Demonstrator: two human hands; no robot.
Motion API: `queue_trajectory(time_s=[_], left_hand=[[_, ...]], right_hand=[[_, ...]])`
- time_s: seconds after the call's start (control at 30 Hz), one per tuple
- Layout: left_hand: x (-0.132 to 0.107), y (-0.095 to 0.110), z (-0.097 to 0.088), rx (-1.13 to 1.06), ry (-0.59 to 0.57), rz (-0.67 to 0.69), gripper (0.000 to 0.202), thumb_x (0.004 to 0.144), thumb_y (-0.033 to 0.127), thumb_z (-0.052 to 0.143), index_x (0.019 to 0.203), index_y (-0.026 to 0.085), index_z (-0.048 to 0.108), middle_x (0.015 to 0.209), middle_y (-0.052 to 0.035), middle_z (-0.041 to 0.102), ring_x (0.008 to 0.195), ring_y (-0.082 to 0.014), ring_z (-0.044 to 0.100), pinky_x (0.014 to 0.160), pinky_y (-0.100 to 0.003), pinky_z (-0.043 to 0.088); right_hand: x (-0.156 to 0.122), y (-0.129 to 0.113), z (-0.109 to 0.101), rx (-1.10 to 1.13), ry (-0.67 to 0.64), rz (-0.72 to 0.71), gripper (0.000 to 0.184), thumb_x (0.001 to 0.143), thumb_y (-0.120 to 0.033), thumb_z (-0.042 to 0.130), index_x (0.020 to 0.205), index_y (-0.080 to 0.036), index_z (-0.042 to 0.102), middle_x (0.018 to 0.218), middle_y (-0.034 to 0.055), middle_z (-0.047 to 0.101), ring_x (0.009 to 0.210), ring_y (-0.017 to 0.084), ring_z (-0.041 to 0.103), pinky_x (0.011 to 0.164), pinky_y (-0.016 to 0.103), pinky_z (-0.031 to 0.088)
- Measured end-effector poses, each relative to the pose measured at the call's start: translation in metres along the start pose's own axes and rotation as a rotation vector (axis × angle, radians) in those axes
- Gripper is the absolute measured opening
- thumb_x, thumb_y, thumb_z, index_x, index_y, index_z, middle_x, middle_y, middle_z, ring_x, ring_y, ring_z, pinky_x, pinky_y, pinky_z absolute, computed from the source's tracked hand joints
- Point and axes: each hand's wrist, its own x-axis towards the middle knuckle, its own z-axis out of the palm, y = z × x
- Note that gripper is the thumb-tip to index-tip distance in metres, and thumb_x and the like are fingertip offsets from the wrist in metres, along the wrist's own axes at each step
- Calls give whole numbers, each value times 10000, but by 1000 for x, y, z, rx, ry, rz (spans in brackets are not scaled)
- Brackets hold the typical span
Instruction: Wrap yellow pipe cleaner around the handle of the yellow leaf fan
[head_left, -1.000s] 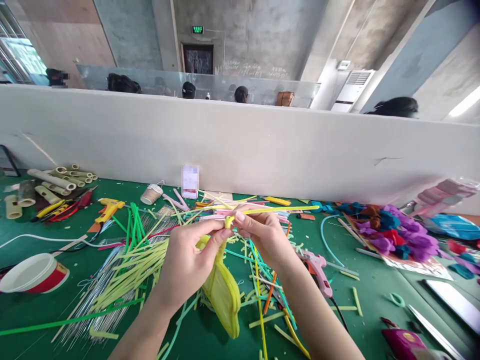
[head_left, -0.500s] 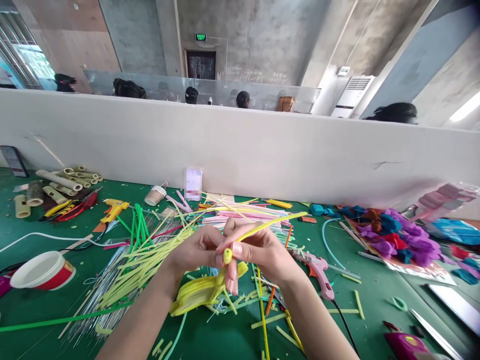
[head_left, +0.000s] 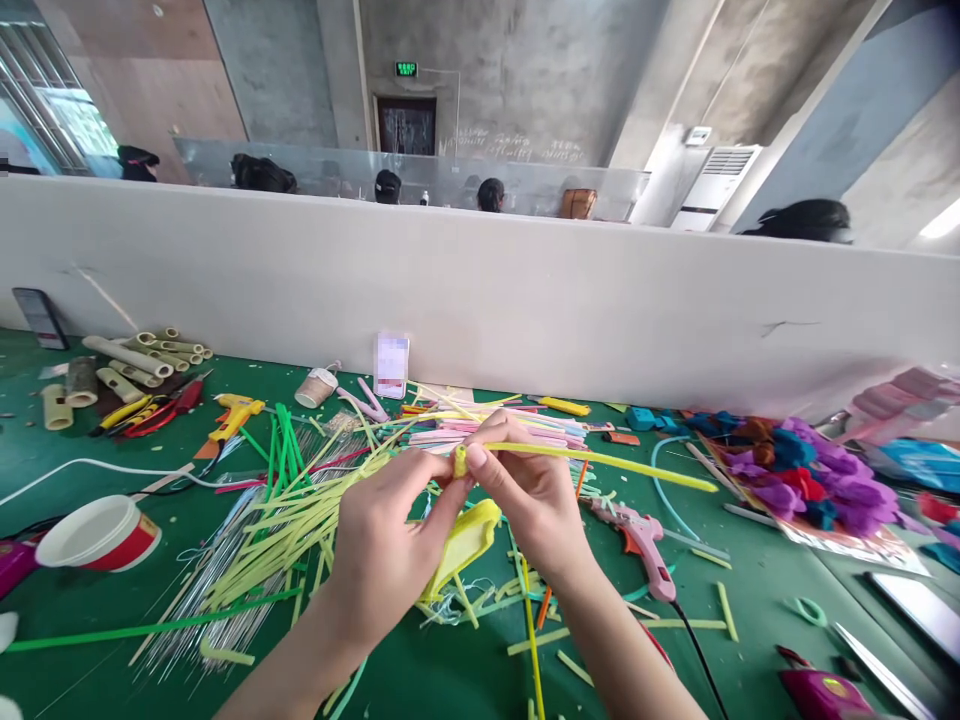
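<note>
Both my hands meet above the green table (head_left: 90, 610). My left hand (head_left: 386, 555) is closed, its thumb and fingers pinching the stem of a yellow looped pipe-cleaner piece (head_left: 466, 540) that hangs below. My right hand (head_left: 525, 490) is closed on a long yellow pipe cleaner (head_left: 622, 462), whose free end sticks out to the right. The near end of that pipe cleaner is coiled at my fingertips, where the two hands touch.
Heaps of yellow-green and green pipe cleaners (head_left: 277, 510) and thin wires lie to the left. A pink glue gun (head_left: 641, 545), a yellow glue gun (head_left: 232, 415), a red-and-white bowl (head_left: 101, 535), bamboo tubes (head_left: 127, 360) and purple flowers (head_left: 795, 475) surround my hands. A white partition (head_left: 525, 290) runs behind.
The long yellow pipe cleaner swung from pointing up-right to level, then slightly down to the right. The looped yellow piece swung left and came back under my hands, which rose a little.
</note>
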Motion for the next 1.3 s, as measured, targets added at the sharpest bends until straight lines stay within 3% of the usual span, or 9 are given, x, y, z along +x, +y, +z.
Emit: queue_trajectory(time_s=[0.1, 0.27, 0.47, 0.57, 0.67, 0.8, 0.97, 1.17, 1.3], left_hand=[[3, 1, -7, -102, -76, -10, 88, 880, 126, 660, 837, 202, 657, 742, 29, 688, 647, -97, 622, 620, -192, 472], [12, -7, -17, -232, -257, 30, 136, 887, 99, 631, 837, 212, 688, 711, 31, 680, 618, -103, 602, 588, -201, 451], [18, -16, -11, -417, -514, -44, 232, 945, 128, 548, 903, 238, 748, 877, -8, 768, 792, -151, 696, 717, -238, 509], [16, -16, -6, -345, -463, -61, 205, 957, 153, 546, 1022, 235, 723, 987, -27, 760, 903, -168, 697, 772, -251, 513], [9, -8, 2, -178, -249, -61, 204, 921, 206, 640, 1124, 206, 652, 1030, -43, 738, 927, -168, 688, 799, -250, 507], [4, 4, 9, -2, -75, -45, 76, 909, 209, 663, 852, 177, 624, 760, 9, 703, 670, -118, 652, 636, -214, 467], [10, 12, 1, -15, -142, -27, 106, 907, 122, 613, 815, 175, 623, 747, 9, 681, 665, -115, 620, 628, -220, 454], [22, -2, -13, -316, -361, 88, 142, 921, 129, 572, 894, 202, 691, 828, -9, 719, 896, -165, 673, 1040, -333, 448], [29, -21, -20, -441, -570, 25, 241, 964, 169, 508, 956, 248, 735, 818, -7, 732, 801, -166, 682, 939, -330, 509]], right_hand=[[-1, -7, -2, 14, -8, 2, 87, 872, -320, 703, 856, -256, 759, 806, 23, 608, 796, 179, 541, 735, 336, 446], [4, -5, -17, 112, -191, 19, 59, 837, -307, 745, 861, -291, 797, 751, 7, 604, 729, 162, 557, 672, 318, 476], [7, 9, -24, 221, -257, 94, 57, 853, -291, 725, 878, -278, 775, 753, -15, 559, 536, 108, 560, 514, 281, 461], [8, 8, -22, 76, -159, 29, 59, 848, -300, 731, 837, -249, 757, 756, 4, 584, 643, 139, 564, 606, 306, 470], [7, 5, -18, -27, -55, -39, 68, 849, -307, 729, 838, -243, 749, 791, 17, 608, 777, 176, 570, 728, 344, 460], [5, 4, -14, -149, 21, -107, 39, 859, -253, 718, 875, -250, 753, 806, 19, 633, 815, 186, 570, 799, 373, 432], [2, 2, -16, -56, 14, -74, 62, 855, -229, 728, 872, -264, 776, 791, 13, 644, 795, 175, 571, 772, 358, 443], [-1, 1, -23, 209, -170, -36, 114, 850, -237, 742, 940, -283, 796, 768, -1, 583, 728, 140, 572, 668, 306, 479], [-3, 3, -21, 219, -219, 29, 141, 877, -208, 705, 967, -287, 779, 769, -8, 576, 641, 123, 585, 598, 301, 474]])
